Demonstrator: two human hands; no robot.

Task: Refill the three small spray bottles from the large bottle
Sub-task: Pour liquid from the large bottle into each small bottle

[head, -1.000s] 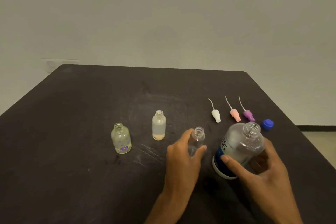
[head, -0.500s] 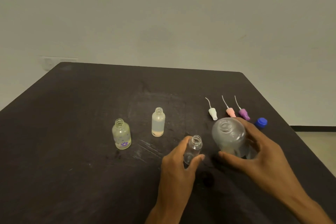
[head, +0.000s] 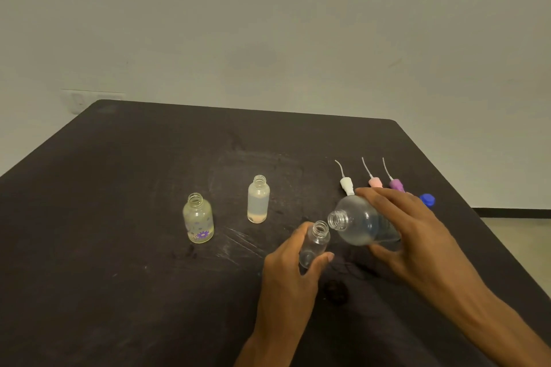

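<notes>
My left hand (head: 290, 265) grips a small clear bottle (head: 315, 243), open at the top, near the table's front middle. My right hand (head: 414, 235) holds the large clear bottle (head: 362, 223) tipped on its side, its open mouth pointing left just above and beside the small bottle's mouth. Liquid lies in the large bottle's lower side. Two more small open bottles stand to the left: a frosted one (head: 258, 199) and one with a purple flower (head: 198, 219).
Three spray heads lie at the back right of the dark table (head: 119, 247): white (head: 346, 184), pink (head: 375, 182), purple (head: 396, 184). A blue cap (head: 428, 199) sits beside them. A wall runs behind the table; its right edge drops to the floor.
My right hand lifted the large bottle off the table and tipped it leftward, bringing its mouth to the small bottle. My left hand kept its grip on the small bottle.
</notes>
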